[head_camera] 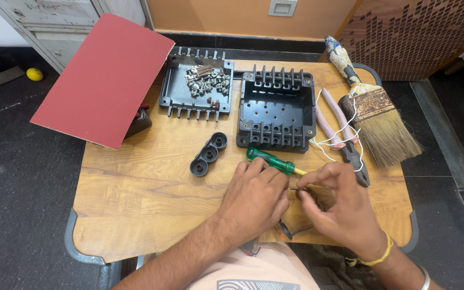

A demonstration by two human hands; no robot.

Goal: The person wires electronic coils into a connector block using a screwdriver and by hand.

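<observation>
My left hand (pixel 256 196) and my right hand (pixel 339 207) meet over the front of a small wooden table (pixel 135 198). Between their fingertips sits a small dark ring-shaped part (pixel 303 191), pinched by both hands. Thin dark wires (pixel 291 231) trail from below the hands toward my lap. A green-handled screwdriver (pixel 269 160) lies just beyond my left hand, its yellow shaft running under my right fingers. A black plastic box (pixel 276 110) stands open behind it.
A black lid (pixel 175 91) holding several screws lies at the back left, partly under a red board (pixel 103 80). A black three-hole piece (pixel 209 154) lies mid-table. Pink-handled pliers (pixel 342 134), white wire (pixel 328 140) and a worn paintbrush (pixel 374 115) lie on the right.
</observation>
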